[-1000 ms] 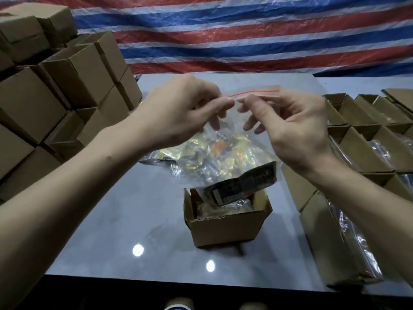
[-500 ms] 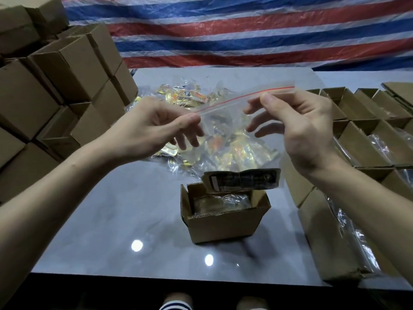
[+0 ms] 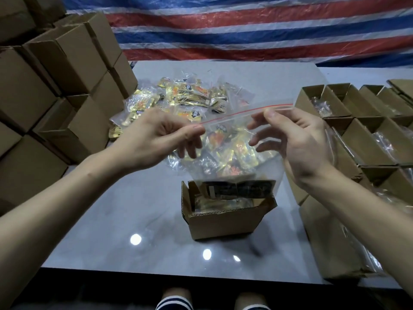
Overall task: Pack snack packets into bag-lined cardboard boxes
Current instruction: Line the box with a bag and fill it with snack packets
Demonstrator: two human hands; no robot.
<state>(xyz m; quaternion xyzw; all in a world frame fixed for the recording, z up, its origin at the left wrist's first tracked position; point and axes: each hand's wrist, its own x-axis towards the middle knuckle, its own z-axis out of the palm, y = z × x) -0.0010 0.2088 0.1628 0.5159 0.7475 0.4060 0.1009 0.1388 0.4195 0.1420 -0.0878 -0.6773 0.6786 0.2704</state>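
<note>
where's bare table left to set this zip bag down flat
Widest bare patch: the grey table between the stacked cardboard boxes on the left and the small open box, running to the near edge. A second strip lies beyond the snack packet pile, toward the tarp. Crowded: the right side, packed with open bag-lined boxes.

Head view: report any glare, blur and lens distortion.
Head view: three bright light reflections glare on the glossy table; the clear zip bag glints and veils part of the snack packets; wide-angle bending bows the stacked boxes at the left edge; fine detail is soft overall.
</note>
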